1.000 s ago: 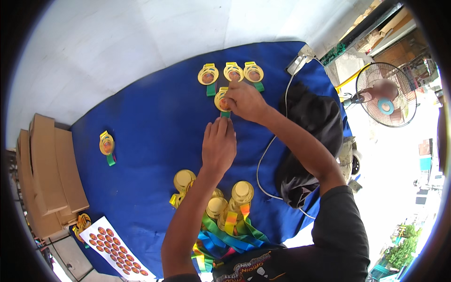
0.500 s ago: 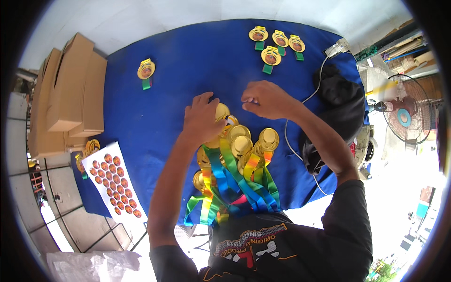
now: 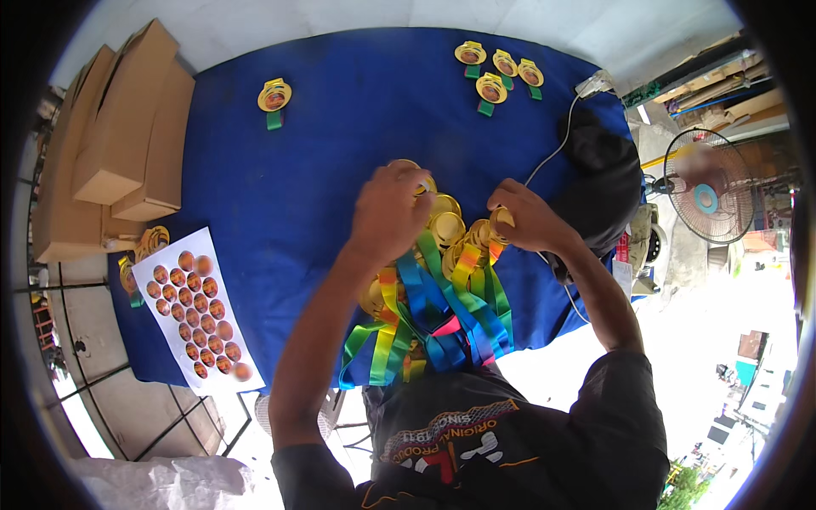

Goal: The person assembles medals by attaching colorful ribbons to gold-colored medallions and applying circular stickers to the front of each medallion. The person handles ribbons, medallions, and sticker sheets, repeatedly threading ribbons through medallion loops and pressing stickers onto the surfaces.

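Grip of the right hand (image 3: 531, 217) could not be judged: its fingers curled at the rim of a gold medal (image 3: 503, 221) on the right of a pile, while the left hand (image 3: 391, 212) covered the pile's upper left, its hold likewise hidden. Piled medals (image 3: 446, 228) lay near the front of the blue tablecloth (image 3: 340, 110), with multicoloured ribbons (image 3: 416, 285) trailing toward the person's dark shirt (image 3: 544, 433). Farther out were four picture-faced medals (image 3: 490, 88) at far right, a single medal (image 3: 274, 97) at far left, and a sticker sheet (image 3: 229, 293) near cardboard boxes (image 3: 123, 136).
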### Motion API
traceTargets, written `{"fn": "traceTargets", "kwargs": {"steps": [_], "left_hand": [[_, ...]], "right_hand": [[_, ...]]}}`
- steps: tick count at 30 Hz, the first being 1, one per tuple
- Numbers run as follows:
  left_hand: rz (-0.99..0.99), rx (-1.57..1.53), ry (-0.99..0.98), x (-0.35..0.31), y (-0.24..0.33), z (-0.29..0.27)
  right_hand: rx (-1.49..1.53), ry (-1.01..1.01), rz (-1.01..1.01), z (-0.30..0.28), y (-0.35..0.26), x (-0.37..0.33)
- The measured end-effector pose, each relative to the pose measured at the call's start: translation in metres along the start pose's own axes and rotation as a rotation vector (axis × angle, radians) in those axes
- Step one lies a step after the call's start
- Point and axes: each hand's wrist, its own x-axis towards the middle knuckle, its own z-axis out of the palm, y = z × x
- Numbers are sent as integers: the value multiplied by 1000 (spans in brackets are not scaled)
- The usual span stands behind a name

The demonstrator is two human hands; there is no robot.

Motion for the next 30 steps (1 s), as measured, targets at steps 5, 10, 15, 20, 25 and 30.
{"fn": "traceTargets", "kwargs": {"steps": [5, 10, 15, 20, 25, 30], "left_hand": [[118, -372, 33, -11, 25, 27], [72, -456, -8, -38, 64, 24], [70, -1091, -438, -78, 74, -35], [412, -1010, -117, -116, 54, -105], [84, -1280, -122, -139, 47, -159], [-163, -1213, -227, -193, -14, -248]], "right_hand": [[-123, 82, -47, -17, -23, -16], [195, -135, -34, -99, -92, -26], [489, 290, -234, -143, -145, -39], [650, 448, -386, -186, -156, -8], [713, 433, -366, -213, -195, 36], [685, 967, -261, -231, -203, 62]]}}
